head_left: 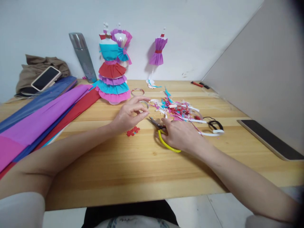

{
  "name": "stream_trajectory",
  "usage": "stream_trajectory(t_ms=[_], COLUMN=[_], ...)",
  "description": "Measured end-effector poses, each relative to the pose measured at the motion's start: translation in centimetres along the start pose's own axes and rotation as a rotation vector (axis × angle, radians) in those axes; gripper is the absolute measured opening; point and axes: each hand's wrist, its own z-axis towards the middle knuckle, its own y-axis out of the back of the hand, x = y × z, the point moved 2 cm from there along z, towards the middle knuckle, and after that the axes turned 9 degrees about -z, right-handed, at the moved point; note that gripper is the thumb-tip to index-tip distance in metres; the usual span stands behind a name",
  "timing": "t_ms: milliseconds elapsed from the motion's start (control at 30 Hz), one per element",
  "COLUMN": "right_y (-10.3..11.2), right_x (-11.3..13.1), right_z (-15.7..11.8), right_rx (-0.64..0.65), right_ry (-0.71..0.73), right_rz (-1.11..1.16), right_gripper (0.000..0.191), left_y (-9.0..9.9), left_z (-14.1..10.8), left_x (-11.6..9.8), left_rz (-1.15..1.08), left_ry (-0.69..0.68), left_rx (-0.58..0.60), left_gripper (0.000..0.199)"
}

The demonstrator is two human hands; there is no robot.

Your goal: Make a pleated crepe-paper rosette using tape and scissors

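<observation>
My right hand (181, 131) grips a pair of scissors (169, 144) with yellow handles, the dark blades pointing left toward my other hand. Thumb and fingertip come together on my left hand (130, 114), while another finger stretches out above. Anything between those tips is too small to make out. Just behind that hand, partly covered by its fingers, lies a ring-shaped roll (144, 104). Below it on the wooden table (133, 171) sits a small cluster of red paper pieces (133, 131). A heap of coloured scraps and white strips (178, 109) spreads beyond the scissors.
Mini dress forms in paper dresses, a layered one (112, 74) and a purple one (159, 52), stand at the back. Paper sheets (54, 104), a bottle (83, 57) and a phone (46, 78) are left. A black coil (215, 125) and dark flat device (270, 137) lie right.
</observation>
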Motion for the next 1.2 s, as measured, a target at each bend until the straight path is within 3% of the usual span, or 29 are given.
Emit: stream_trajectory(t_ms=[233,300,400,467,533,700,900,1067,1200], right_y=[0.9,1.2,1.8,2.3,2.7,3.7,4.8,6.4,7.8], right_x=[-1.7,-2.0,-1.7,-1.1,-0.4,0.9,1.0,1.0,1.3], right_z=[-0.2,-0.2,-0.1,0.0,0.3,1.2,2.0,2.9,3.5], right_rx=[0.062,0.011,-0.288,-0.534,-0.673,-0.697,-0.729,-0.702,-0.767], right_ry=[0.115,0.135,0.146,0.173,0.232,0.344,0.357,0.395,0.416], right_rz=[0.024,0.095,0.477,0.793,0.931,0.872,0.772,0.800,0.877], right_gripper=[0.035,0.025,0.014,0.017,0.017,0.004,0.014,0.015,0.018], left_y=[-0.2,-0.2,-0.2,-0.1,0.0,0.1,0.4,1.1,2.1], left_z=[-0.3,-0.3,-0.1,0.0,0.1,0.1,0.3,0.9,1.6], left_x=[-0.9,-0.7,-0.1,0.3,0.7,0.7,0.2,-1.1,-3.1], left_rz=[0.017,-0.010,-0.069,-0.094,-0.097,-0.063,-0.050,-0.004,0.069], left_ry=[-0.002,0.015,0.032,0.041,0.044,0.038,-0.014,-0.001,-0.073], left_rx=[0.049,0.037,0.007,-0.008,-0.011,-0.015,-0.018,-0.027,-0.060], left_gripper=[0.016,0.016,0.014,0.012,0.012,0.015,0.015,0.016,0.013])
